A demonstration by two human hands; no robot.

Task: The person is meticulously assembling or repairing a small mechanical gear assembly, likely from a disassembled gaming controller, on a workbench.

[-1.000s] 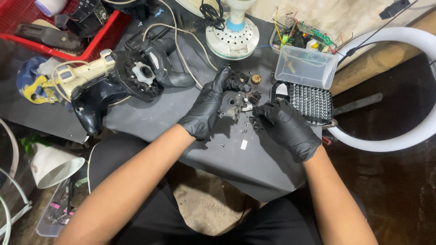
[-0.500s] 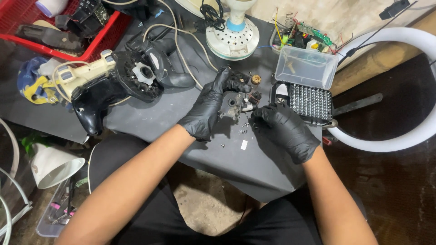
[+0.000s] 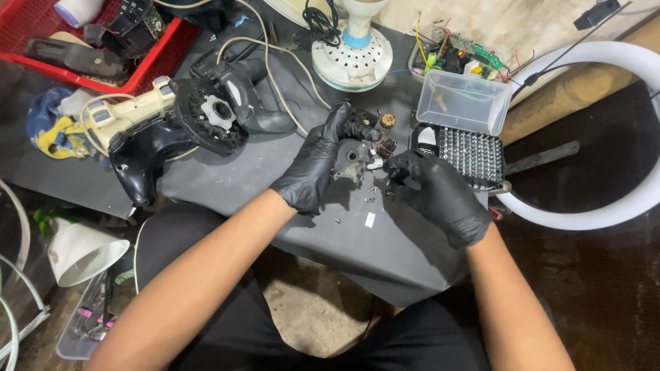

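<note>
On your far left sits the red basket [image 3: 103, 55], then the black housing [image 3: 199, 130] lying on the desk [image 3: 405, 254]. Your left hand [image 3: 316, 165] is closed around the small gear part [image 3: 352, 156], held just above the desk at centre. Since a second ago your right hand [image 3: 436, 192] has barely shifted; its fingertips pinch at the part's right edge, though I cannot tell what they hold. Loose screws [image 3: 368, 199] lie beneath, the bit case [image 3: 464, 151] just right.

Dim, uneven light falls from above onto the dark grey surface [image 3: 275, 172], brightest at the white round fan base [image 3: 352, 55]. Floor below lies in shadow. Focus sharp centrally; edges slightly stretched.
</note>
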